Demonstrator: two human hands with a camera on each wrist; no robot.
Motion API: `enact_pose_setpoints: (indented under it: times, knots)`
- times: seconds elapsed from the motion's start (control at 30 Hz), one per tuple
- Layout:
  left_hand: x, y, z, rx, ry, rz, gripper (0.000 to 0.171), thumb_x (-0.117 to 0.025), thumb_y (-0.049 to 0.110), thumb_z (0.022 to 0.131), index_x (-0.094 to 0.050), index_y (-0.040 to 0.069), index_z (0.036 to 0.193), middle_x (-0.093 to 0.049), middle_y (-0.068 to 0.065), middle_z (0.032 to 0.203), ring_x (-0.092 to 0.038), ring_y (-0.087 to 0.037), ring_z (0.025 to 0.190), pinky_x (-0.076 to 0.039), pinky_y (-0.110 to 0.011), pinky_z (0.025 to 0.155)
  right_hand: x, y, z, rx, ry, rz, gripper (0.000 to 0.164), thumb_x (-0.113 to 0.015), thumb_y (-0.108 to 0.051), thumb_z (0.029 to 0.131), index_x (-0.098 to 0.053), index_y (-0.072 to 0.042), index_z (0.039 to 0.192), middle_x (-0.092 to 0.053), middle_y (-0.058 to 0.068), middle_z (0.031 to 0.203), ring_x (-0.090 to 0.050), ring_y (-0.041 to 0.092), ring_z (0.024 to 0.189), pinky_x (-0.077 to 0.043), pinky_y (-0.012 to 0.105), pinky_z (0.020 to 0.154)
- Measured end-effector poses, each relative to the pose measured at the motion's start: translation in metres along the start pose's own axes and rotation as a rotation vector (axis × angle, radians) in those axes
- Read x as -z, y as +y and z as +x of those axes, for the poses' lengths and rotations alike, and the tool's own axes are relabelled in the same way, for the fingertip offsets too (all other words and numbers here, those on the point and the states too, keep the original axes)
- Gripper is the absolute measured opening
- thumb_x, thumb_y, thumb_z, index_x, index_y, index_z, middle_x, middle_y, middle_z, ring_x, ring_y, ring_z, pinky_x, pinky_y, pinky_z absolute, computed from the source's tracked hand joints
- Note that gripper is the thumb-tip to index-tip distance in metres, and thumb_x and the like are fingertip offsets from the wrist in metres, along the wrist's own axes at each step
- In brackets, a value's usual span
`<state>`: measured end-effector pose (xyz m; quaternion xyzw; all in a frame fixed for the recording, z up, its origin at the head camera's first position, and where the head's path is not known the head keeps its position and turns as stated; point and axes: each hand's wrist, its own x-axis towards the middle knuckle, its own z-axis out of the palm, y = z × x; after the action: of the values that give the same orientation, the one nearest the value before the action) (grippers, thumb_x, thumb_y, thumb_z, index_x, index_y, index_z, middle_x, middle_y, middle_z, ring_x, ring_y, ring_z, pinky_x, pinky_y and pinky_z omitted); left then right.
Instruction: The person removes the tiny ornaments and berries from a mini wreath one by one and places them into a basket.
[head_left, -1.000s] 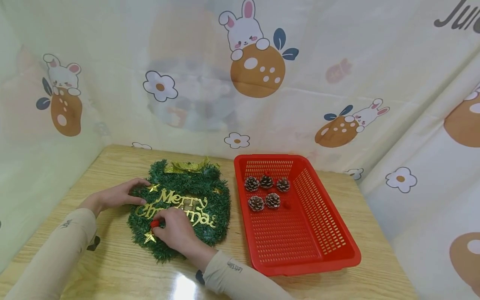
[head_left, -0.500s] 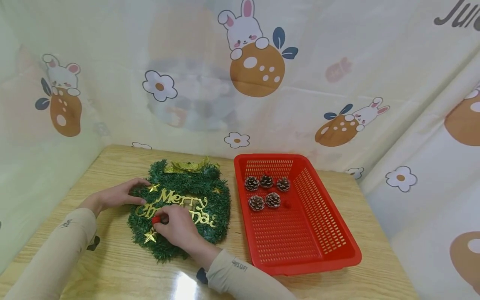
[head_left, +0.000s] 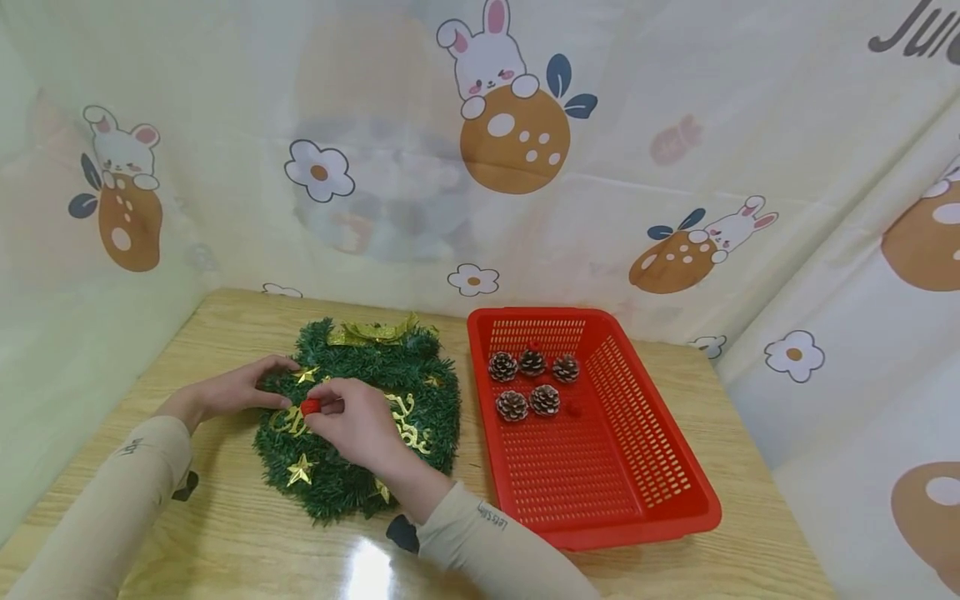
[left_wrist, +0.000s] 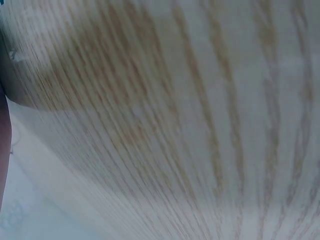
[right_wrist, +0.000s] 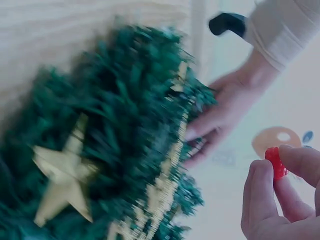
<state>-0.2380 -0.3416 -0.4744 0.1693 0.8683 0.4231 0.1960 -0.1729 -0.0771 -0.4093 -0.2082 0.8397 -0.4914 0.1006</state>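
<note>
A green tinsel wreath (head_left: 437, 392) lies on the wooden table, with gold "Merry Christmas" lettering partly covered by my right hand (head_left: 360, 425). Between thumb and fingertips, that hand pinches a small bumpy red berry (head_left: 310, 407), held over the wreath's left part. The right wrist view shows the berry (right_wrist: 276, 162) apart from the greenery. My left hand (head_left: 243, 388) rests on the wreath's left edge, fingers extended, beside a gold star (head_left: 306, 376). Another gold star (head_left: 300, 470) sits lower on the wreath. The left wrist view shows mostly table.
To the right stands a red plastic basket (head_left: 600, 535) with several pine cones (head_left: 513, 406) and a few small red pieces (head_left: 573, 410) inside. A gold ribbon (head_left: 375, 332) tops the wreath. A printed curtain (head_left: 405, 208) hangs behind the table.
My right hand has lifted the berry away from near the lower gold star and moved it upward across the lettering. The left hand has stayed in place.
</note>
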Motion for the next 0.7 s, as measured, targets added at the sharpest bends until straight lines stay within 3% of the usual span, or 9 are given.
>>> enact_pose_setpoints:
  times: [0.37,0.7]
  knots:
    - [0.000,0.001,-0.001,0.008,0.007,0.017,0.067,-0.068,0.028,0.093,-0.035,0.002,0.144,-0.031,-0.029,0.148,-0.025,-0.051,0.137,-0.024,-0.067,0.106,0.038,-0.018,0.011,-0.013,0.060,-0.004,0.022,-0.074,-0.017,0.089,-0.072,-0.018,0.111,-0.067,-0.010,0.097,-0.061,0.003,0.087,-0.051,0.022,0.075]
    - [0.000,0.000,-0.001,0.001,0.010,0.016,0.068,-0.069,0.028,0.092,-0.035,0.002,0.144,-0.031,-0.029,0.148,-0.026,-0.051,0.136,-0.023,-0.066,0.107,0.070,-0.009,0.020,-0.026,0.108,-0.052,0.025,-0.073,-0.020,0.090,-0.071,-0.019,0.115,-0.068,-0.009,0.101,-0.062,0.008,0.094,-0.052,0.029,0.080]
